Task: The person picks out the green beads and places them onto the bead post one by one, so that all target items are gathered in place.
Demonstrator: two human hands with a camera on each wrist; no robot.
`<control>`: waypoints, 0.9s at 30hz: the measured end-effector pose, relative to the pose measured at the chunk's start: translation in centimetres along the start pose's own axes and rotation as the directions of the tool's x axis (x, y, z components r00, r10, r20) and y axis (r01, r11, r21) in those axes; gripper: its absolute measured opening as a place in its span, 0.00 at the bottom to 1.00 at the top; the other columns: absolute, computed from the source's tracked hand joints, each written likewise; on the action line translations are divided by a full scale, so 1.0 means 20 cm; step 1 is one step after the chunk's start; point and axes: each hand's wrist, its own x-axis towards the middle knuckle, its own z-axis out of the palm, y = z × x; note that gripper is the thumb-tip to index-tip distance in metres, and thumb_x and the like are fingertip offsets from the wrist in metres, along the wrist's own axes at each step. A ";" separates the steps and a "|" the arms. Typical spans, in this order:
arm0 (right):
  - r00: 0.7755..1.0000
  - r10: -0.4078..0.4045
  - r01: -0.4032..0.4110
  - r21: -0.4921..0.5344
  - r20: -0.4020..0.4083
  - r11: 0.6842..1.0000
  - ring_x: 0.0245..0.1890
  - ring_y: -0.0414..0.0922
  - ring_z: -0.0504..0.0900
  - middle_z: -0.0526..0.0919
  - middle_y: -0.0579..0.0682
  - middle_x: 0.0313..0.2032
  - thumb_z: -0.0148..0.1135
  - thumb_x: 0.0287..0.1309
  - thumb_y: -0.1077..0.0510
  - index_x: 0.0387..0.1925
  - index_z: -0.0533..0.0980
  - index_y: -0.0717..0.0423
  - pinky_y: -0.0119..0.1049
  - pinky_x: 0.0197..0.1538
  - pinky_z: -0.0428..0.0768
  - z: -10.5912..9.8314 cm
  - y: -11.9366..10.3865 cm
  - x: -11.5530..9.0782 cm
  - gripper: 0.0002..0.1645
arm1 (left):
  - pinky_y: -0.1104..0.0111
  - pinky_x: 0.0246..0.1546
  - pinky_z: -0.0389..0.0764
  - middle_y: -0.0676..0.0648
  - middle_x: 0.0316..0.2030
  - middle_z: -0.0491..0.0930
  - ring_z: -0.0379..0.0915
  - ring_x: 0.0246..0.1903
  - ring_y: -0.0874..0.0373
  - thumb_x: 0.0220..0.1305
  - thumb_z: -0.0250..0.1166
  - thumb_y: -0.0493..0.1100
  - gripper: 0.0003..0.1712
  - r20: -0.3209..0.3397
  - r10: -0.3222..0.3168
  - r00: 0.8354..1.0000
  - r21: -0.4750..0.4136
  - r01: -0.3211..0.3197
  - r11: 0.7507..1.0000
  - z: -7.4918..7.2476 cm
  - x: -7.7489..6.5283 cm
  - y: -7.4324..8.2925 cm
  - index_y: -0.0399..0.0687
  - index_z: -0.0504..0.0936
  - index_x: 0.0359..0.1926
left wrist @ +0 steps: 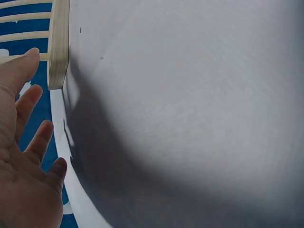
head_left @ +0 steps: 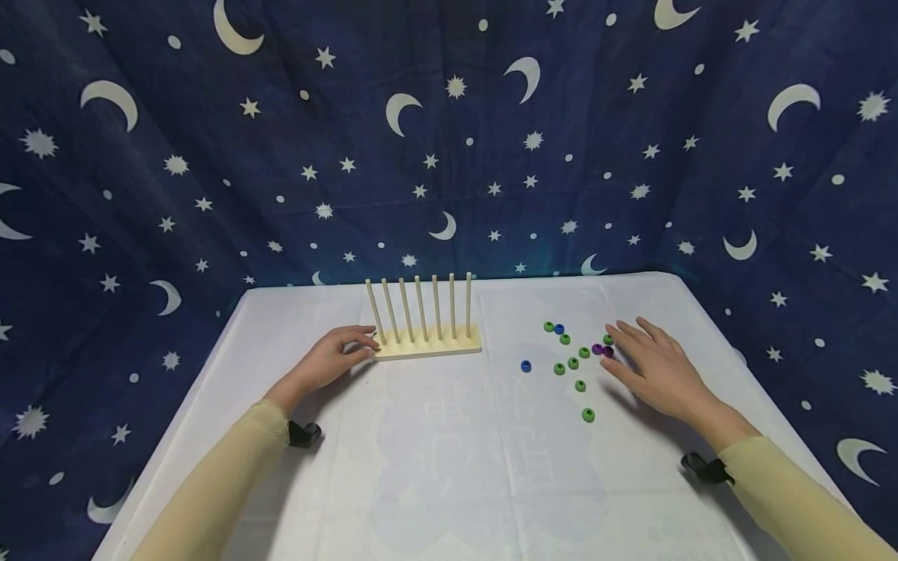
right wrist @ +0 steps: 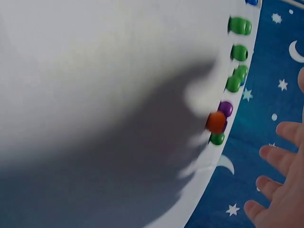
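Note:
A pale wooden peg rack (head_left: 428, 347) with a row of several upright pegs stands toward the back of the table. My left hand (head_left: 338, 358) is at its left end, fingers loosely spread around the base's end; whether a fingertip touches the wood I cannot tell. In the left wrist view the fingers (left wrist: 40, 137) are apart and grip nothing. My right hand (head_left: 658, 370) hovers, fingers spread, beside scattered round beads: several green beads (head_left: 580, 386), blue beads (head_left: 526, 366) and two purple beads (head_left: 597, 349). An orange bead (right wrist: 216, 122) shows in the right wrist view but is hidden in the head view.
A white cloth covers the table (head_left: 435, 467). Behind it hangs a dark blue curtain (head_left: 449, 156) with moons and stars. The rack's pegs stick up at the back. A black wrist strap (head_left: 304, 434) is on the left arm, another strap (head_left: 705, 469) on the right.

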 end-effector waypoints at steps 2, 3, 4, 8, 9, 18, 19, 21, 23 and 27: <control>0.999 -0.026 0.026 0.023 -0.019 0.999 0.75 0.66 0.53 0.67 0.63 0.72 0.57 0.71 0.34 0.74 0.66 0.57 0.70 0.70 0.51 0.01 -0.02 -0.02 0.42 | 0.42 0.73 0.56 0.47 0.69 0.73 0.60 0.72 0.43 0.72 0.66 0.48 0.11 0.008 -0.009 1.000 -0.007 0.009 1.000 0.01 0.01 0.00 0.56 0.88 0.51; 0.999 -0.040 0.041 0.029 -0.031 0.999 0.74 0.65 0.56 0.69 0.62 0.71 0.58 0.71 0.35 0.73 0.68 0.56 0.70 0.70 0.53 0.01 -0.02 -0.03 0.41 | 0.43 0.73 0.57 0.46 0.69 0.73 0.60 0.72 0.43 0.73 0.66 0.48 0.11 0.011 -0.013 1.000 -0.009 0.013 1.000 0.01 0.01 0.01 0.55 0.88 0.51; 0.998 -0.054 0.056 0.032 -0.042 0.998 0.73 0.65 0.58 0.70 0.62 0.70 0.59 0.71 0.36 0.72 0.69 0.56 0.70 0.69 0.54 0.01 -0.03 -0.04 0.39 | 0.43 0.73 0.57 0.46 0.68 0.73 0.60 0.72 0.43 0.73 0.66 0.48 0.11 0.014 -0.014 1.000 -0.011 0.014 1.000 0.01 0.01 0.00 0.55 0.87 0.52; 0.993 -0.088 0.091 0.045 -0.076 0.995 0.68 0.62 0.65 0.77 0.59 0.63 0.62 0.70 0.39 0.68 0.74 0.53 0.67 0.66 0.60 0.02 -0.07 -0.06 0.34 | 0.43 0.72 0.59 0.44 0.68 0.73 0.61 0.72 0.42 0.72 0.66 0.45 0.12 0.017 -0.005 1.000 -0.013 0.005 1.000 0.02 0.01 0.00 0.51 0.87 0.53; 0.992 -0.094 0.099 0.050 -0.083 0.994 0.66 0.61 0.67 0.79 0.58 0.60 0.63 0.70 0.40 0.67 0.75 0.52 0.66 0.65 0.61 0.01 -0.08 -0.07 0.33 | 0.43 0.72 0.59 0.44 0.68 0.73 0.61 0.72 0.41 0.72 0.67 0.44 0.12 0.016 -0.001 1.000 -0.010 0.001 1.000 0.02 0.01 0.00 0.51 0.87 0.53; 0.998 -0.059 0.058 0.227 -0.004 0.972 0.62 0.53 0.72 0.82 0.50 0.57 0.70 0.65 0.44 0.64 0.79 0.47 0.60 0.61 0.71 0.00 -0.14 -0.15 0.28 | 0.42 0.72 0.58 0.43 0.67 0.74 0.62 0.70 0.40 0.69 0.70 0.43 0.13 0.011 0.004 1.000 0.018 -0.004 1.000 0.03 0.03 0.01 0.50 0.87 0.53; 0.998 -0.056 0.049 0.255 0.020 0.966 0.62 0.54 0.72 0.83 0.49 0.57 0.70 0.65 0.45 0.63 0.80 0.46 0.61 0.61 0.71 -0.01 -0.14 -0.15 0.28 | 0.42 0.72 0.58 0.43 0.67 0.74 0.62 0.70 0.40 0.68 0.70 0.43 0.13 0.009 0.007 1.000 0.015 -0.008 1.000 0.03 0.03 0.00 0.49 0.87 0.53; 0.997 -0.045 0.022 0.304 0.066 0.952 0.64 0.56 0.72 0.83 0.47 0.57 0.71 0.64 0.44 0.62 0.80 0.46 0.62 0.62 0.70 -0.01 -0.14 -0.16 0.27 | 0.43 0.71 0.59 0.42 0.66 0.75 0.63 0.70 0.41 0.68 0.70 0.42 0.13 0.004 0.019 1.000 0.011 -0.019 1.000 0.03 0.03 0.00 0.49 0.87 0.52; 0.993 -0.027 -0.014 0.344 0.112 0.939 0.67 0.59 0.69 0.84 0.46 0.56 0.72 0.62 0.44 0.60 0.81 0.46 0.66 0.64 0.67 -0.01 -0.15 -0.17 0.27 | 0.43 0.71 0.59 0.42 0.66 0.75 0.64 0.69 0.40 0.68 0.71 0.42 0.13 0.000 0.025 1.000 0.007 -0.025 1.000 0.04 0.03 0.00 0.48 0.87 0.52; 0.986 -0.004 -0.062 0.392 0.166 0.918 0.69 0.62 0.66 0.85 0.44 0.53 0.75 0.59 0.45 0.56 0.84 0.47 0.67 0.70 0.59 0.01 -0.14 -0.18 0.24 | 0.43 0.71 0.59 0.42 0.66 0.75 0.64 0.69 0.40 0.67 0.71 0.42 0.13 -0.001 0.025 1.000 0.001 -0.025 1.000 0.03 0.03 -0.01 0.48 0.87 0.52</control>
